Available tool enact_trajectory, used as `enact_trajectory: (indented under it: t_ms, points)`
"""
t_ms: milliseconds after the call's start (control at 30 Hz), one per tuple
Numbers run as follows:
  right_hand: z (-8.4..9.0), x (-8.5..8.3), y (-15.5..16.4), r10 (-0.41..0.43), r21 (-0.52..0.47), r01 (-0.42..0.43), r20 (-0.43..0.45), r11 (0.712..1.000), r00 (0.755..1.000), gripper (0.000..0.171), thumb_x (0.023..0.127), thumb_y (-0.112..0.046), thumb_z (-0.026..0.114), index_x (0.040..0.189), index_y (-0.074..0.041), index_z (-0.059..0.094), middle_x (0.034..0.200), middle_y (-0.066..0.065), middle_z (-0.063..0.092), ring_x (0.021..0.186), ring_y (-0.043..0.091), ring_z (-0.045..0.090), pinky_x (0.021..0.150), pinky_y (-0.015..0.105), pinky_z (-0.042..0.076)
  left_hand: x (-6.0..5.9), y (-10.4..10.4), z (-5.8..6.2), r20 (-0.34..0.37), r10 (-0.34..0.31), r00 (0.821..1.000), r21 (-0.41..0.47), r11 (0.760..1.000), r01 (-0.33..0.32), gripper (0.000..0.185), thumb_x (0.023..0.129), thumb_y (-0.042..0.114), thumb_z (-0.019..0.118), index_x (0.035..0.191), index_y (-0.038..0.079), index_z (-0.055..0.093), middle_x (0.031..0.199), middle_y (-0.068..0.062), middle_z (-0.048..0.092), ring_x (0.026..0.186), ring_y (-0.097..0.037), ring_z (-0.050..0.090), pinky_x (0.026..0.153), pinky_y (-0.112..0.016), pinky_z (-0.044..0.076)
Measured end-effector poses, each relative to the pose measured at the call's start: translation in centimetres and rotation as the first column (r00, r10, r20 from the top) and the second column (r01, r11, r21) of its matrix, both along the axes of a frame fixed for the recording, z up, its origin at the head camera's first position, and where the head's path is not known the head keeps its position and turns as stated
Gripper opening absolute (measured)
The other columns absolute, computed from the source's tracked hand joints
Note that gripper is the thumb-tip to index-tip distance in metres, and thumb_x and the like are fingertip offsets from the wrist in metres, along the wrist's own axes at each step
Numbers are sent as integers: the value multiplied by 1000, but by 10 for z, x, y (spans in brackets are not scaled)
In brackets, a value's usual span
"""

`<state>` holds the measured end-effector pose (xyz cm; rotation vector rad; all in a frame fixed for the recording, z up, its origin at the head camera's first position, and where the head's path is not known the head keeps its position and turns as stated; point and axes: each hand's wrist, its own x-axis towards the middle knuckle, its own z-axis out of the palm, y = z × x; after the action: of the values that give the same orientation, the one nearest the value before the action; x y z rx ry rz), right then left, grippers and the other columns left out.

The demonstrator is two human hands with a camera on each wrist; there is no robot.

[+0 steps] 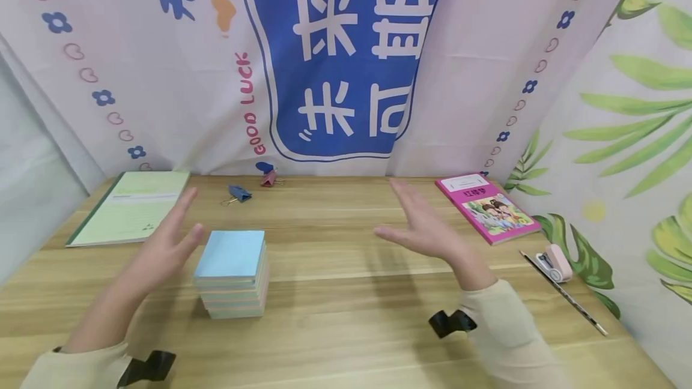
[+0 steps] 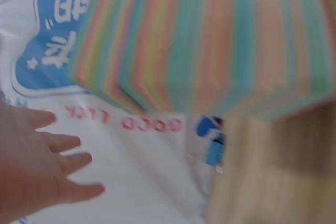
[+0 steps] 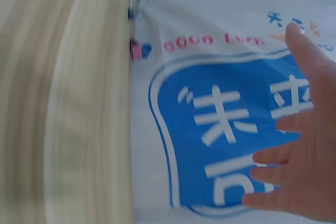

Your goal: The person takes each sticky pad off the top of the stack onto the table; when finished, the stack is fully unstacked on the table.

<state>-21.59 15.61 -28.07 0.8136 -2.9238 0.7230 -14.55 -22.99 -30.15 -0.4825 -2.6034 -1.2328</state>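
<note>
A tall stack of sticky notes (image 1: 231, 275), blue on top with pastel layers below, stands on the wooden table left of centre. Just left of it, my left hand (image 1: 167, 251) is held up with its fingers straight and the thumb toward the stack. The left wrist view shows the striped side of the sticky notes (image 2: 210, 40) close by, with the spread fingers of the left hand (image 2: 37, 166) apart from it. My right hand (image 1: 424, 227) hovers right of centre, fingers extended and holding nothing; its thumb and fingers (image 3: 310, 61) are spread in the right wrist view.
A green notebook (image 1: 132, 206) lies at the back left. Blue (image 1: 239, 192) and pink binder clips (image 1: 269, 178) sit near the back edge. To the right are a pink picture book (image 1: 486, 208), a pencil (image 1: 564, 294) and a pink stapler (image 1: 554, 263). A printed curtain (image 1: 454, 107) hangs behind the table.
</note>
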Motion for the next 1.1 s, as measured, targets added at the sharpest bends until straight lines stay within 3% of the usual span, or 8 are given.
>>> enact_trajectory:
  t_ms: [100,233,433,567,667,767,900,1100]
  points:
    - [-11,2,-24,59,-155,-46,79,987,995,90,74,-54,56,139,-16,7,142,5,10,126,22,12,98,43,14,3,-6,-16,46,-64,997,167,984,55,59,93,24,35,139,17,0,140,-20,3,123,-40,5,97,-48,12]
    - [-28,1,-60,176,-322,-113,174,940,969,88,74,-44,63,139,-20,9,140,7,17,124,20,19,96,42,20,3,-9,-40,80,-130,988,221,969,110,65,91,14,42,139,17,-1,139,-21,7,122,-38,11,92,-18,25]
    - [-54,5,-112,333,-486,-150,318,861,888,89,73,-34,67,138,-27,7,139,4,19,124,18,21,94,40,27,3,-9,-64,156,-249,956,361,915,179,79,82,11,54,139,23,0,139,-23,-3,122,-42,-1,91,-57,4]
    - [-64,13,-139,374,-538,-129,377,833,847,93,71,-30,70,137,-32,5,139,1,20,123,16,21,93,40,27,3,-3,-73,214,-267,939,401,901,165,91,76,7,61,139,28,-2,139,-21,-9,120,-45,-4,85,-65,1]
    - [-68,19,-154,376,-547,-126,374,828,848,94,70,-30,71,137,-32,6,138,0,22,122,15,24,93,39,28,3,2,-77,235,-241,941,396,908,134,96,73,2,63,139,27,-2,138,-25,-2,118,-45,8,86,-63,10]
    - [-71,23,-164,373,-546,-144,337,826,864,91,70,-30,71,138,-27,10,135,-2,28,119,14,29,90,38,31,3,5,-80,236,-188,954,373,924,90,94,74,2,63,139,24,0,136,-25,11,113,-37,25,89,-45,27]
    - [-74,26,-172,382,-552,-182,272,814,883,83,72,-28,70,136,-22,18,129,-6,34,113,12,36,86,36,35,6,3,-81,231,-136,963,369,929,43,90,75,1,63,140,19,3,131,-22,20,102,-21,39,76,-25,38]
    - [-74,25,-172,377,-547,-182,269,817,886,77,73,-29,69,134,-23,23,125,-5,37,113,12,35,88,37,33,8,2,-82,225,-148,963,409,912,44,86,75,-1,62,139,16,6,130,-18,20,97,-10,42,70,-30,43]
